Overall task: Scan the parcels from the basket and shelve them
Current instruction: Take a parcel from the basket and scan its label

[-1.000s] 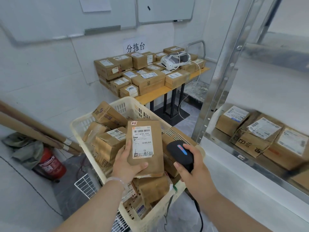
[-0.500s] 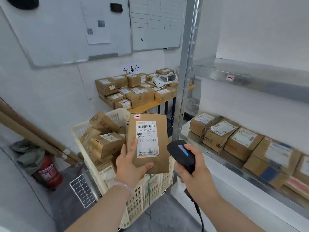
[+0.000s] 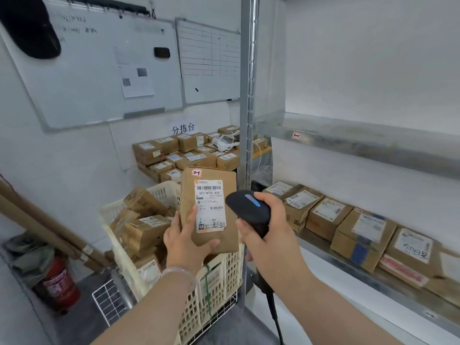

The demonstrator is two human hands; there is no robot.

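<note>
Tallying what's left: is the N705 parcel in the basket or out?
Out. The left hand holds the parcel upright above the basket, beside the scanner in the right hand.

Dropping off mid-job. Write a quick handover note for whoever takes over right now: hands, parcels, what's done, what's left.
Left hand: holds a flat brown parcel, label showing, above the basket.
Right hand: grips the scanner beside that parcel.
Done: a row of parcels sits on the lower shelf.
Left: confirm the scan (cannot tell from here), shelve this parcel, then work through the loose parcels in the basket.
</note>
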